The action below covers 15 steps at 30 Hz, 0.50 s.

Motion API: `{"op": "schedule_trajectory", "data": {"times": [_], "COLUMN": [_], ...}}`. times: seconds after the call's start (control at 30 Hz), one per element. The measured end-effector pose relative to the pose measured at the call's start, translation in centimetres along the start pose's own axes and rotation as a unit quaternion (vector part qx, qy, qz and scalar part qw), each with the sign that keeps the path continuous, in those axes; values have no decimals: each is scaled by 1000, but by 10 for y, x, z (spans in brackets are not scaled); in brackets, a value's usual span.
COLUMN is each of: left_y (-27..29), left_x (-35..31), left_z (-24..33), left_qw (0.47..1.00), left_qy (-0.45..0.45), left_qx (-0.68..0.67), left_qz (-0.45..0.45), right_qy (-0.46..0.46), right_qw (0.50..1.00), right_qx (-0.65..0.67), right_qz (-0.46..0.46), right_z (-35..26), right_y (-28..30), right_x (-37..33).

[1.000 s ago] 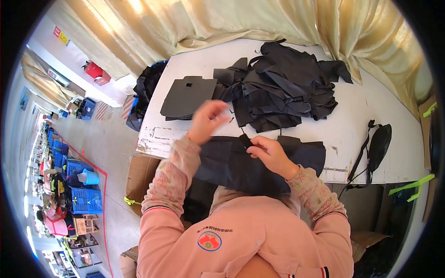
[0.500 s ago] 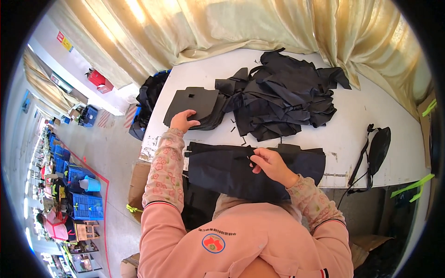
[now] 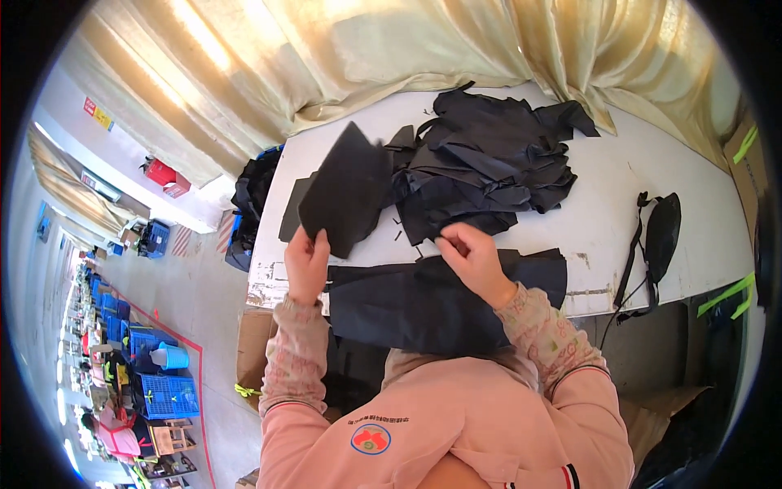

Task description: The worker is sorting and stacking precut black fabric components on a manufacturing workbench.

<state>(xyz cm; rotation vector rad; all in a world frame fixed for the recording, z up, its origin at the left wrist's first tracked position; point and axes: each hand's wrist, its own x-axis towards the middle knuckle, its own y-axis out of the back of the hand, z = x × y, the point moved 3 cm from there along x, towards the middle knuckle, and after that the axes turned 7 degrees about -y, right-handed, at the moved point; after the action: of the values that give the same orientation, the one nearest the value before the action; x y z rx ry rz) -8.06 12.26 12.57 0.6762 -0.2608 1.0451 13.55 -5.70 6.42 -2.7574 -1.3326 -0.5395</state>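
Observation:
My left hand [image 3: 307,262] pinches the lower edge of a stiff black panel [image 3: 346,191], which is raised and tilted above the left part of the table. Beneath it part of the stack of black panels [image 3: 293,213] shows. My right hand [image 3: 474,259] is closed in a pinch; whatever may be between its fingertips is too small to name. It hovers over the far edge of a black fabric piece [image 3: 415,310] that lies across the table's front edge in front of me.
A heap of black fabric [image 3: 497,155] covers the back middle of the white table [image 3: 607,236]. At the right lies a black pouch with straps [image 3: 664,232]. Small black scraps lie near the heap. A filled blue crate [image 3: 238,251] stands off the left edge; curtains [image 3: 391,57] hang behind.
My left hand has lifted a panel off the stack and drawn it nearer to me. My right hand has moved up from the fabric's middle to its far edge.

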Motion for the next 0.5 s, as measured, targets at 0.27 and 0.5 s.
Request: {"op": "schedule_trajectory", "data": {"times": [0.27, 0.5], "left_y": [-20, -46], "left_x": [-47, -36], "left_z": [59, 51], "left_qw": [978, 933], "left_qy": [-47, -17], "left_qx": [6, -167], "left_qz": [-203, -317], "right_qy": [10, -43], "right_qw": [999, 981], "right_qx": [-6, 175], "right_qz": [37, -76], "right_z": [6, 14], "right_y": [-1, 0], "right_x": [17, 6]}}
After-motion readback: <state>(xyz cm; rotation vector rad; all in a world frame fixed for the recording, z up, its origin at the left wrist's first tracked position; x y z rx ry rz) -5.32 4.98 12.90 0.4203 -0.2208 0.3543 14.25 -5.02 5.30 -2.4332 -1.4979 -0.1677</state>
